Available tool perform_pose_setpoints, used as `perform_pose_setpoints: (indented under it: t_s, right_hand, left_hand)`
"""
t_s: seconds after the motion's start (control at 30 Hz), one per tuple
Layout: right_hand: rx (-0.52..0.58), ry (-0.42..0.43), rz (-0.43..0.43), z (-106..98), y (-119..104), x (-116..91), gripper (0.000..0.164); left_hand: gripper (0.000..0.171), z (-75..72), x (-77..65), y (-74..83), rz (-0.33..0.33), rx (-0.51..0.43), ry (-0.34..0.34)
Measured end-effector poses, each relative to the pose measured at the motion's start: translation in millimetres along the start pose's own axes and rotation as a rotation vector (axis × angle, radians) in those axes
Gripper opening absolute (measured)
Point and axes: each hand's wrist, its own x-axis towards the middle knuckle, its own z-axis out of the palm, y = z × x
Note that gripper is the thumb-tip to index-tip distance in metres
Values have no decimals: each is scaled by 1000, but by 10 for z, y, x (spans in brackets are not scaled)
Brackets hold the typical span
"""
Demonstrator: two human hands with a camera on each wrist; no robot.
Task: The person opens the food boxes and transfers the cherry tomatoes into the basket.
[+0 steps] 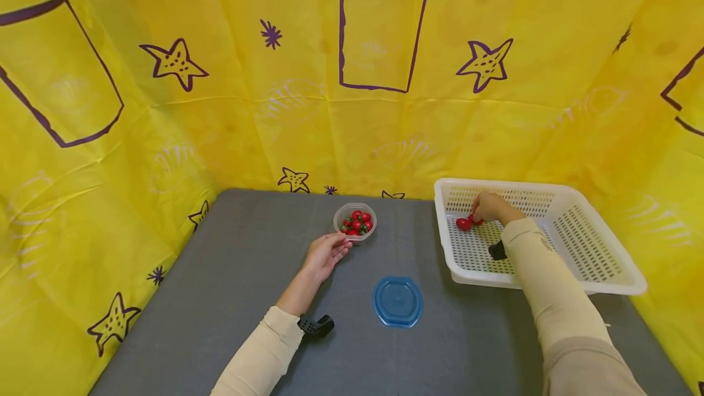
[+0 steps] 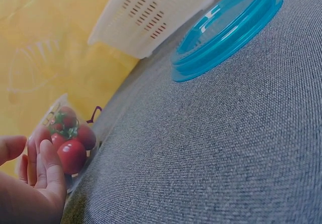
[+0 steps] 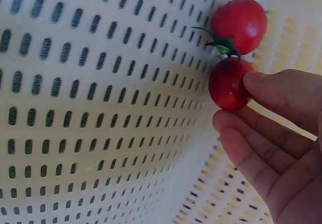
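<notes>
In the head view, my right hand [image 1: 491, 208] reaches into the white basket [image 1: 550, 191]. Its thumb and fingertips pinch a red cherry tomato [image 3: 230, 84]. Right against that one sits a second cherry tomato [image 3: 240, 25] with a green stem on it. My left hand [image 1: 326, 254] is at the near edge of a small clear plastic container [image 1: 338, 220], loosely bent fingers touching its side. Several red cherry tomatoes [image 2: 72, 156] with green tops lie in this container.
A blue lid [image 1: 398, 302] lies flat on the grey cloth-covered table [image 1: 242, 298], between the container and the basket. Yellow patterned cloth [image 1: 308, 121] hangs behind the table and along both sides.
</notes>
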Motion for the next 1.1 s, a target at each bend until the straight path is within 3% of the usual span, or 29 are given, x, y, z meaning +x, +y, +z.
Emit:
perform_pose_setpoints:
  t_s: [0.3, 0.6, 0.77, 1.1]
  right_hand:
    - [-22, -27, 14, -26, 1, -8, 19]
    - [-57, 54, -68, -204, -118, -117, 22]
    - [-48, 100, -127, -300, -263, -129, 28]
    - [-40, 172, -267, -434, -766, -197, 30]
  left_hand:
    - [11, 17, -2, 20, 2, -6, -7]
    - [10, 12, -8, 4, -3, 4, 3]
    - [10, 1, -6, -9, 8, 4, 2]
    - [6, 12, -12, -7, 2, -10, -2]
